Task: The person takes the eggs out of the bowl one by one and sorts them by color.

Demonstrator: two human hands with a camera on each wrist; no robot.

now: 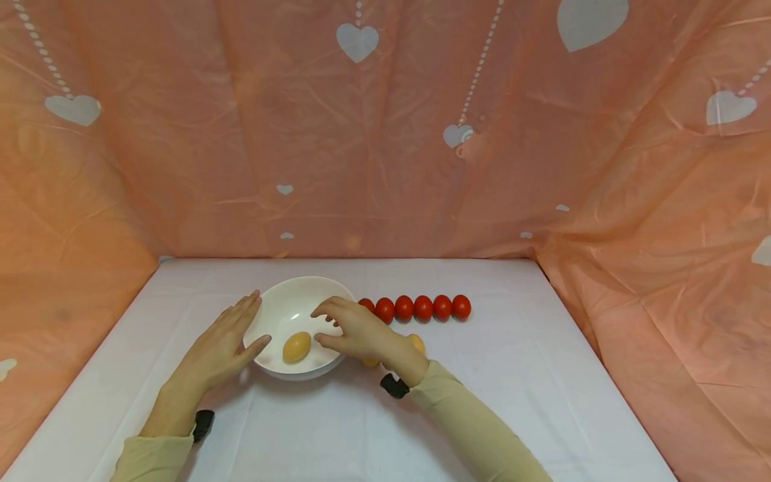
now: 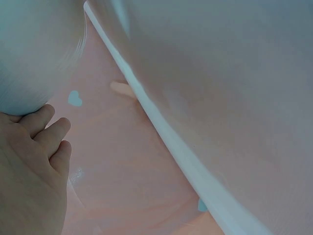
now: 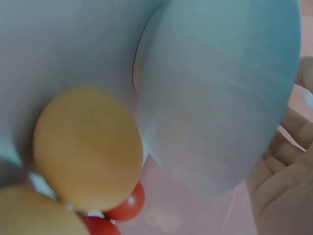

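A white bowl (image 1: 274,311) stands left of the table's middle, with one yellow lemon (image 1: 297,347) lying inside near its front wall. My left hand (image 1: 219,348) rests along the bowl's left side, fingers straight and thumb over the rim. Over the bowl's right rim, my right hand (image 1: 358,328) reaches in with loosely bent fingers and nothing between them. Two more lemons lie on the table under the right forearm; the right wrist view shows one lemon (image 3: 88,147) large, beside the bowl's outer wall (image 3: 210,107).
Several small red tomatoes (image 1: 423,308) form a row right of the bowl, the leftmost partly behind my right hand. A white cloth covers the table (image 1: 512,402). Orange curtains (image 1: 409,194) with pale hearts hang behind it and at both sides.
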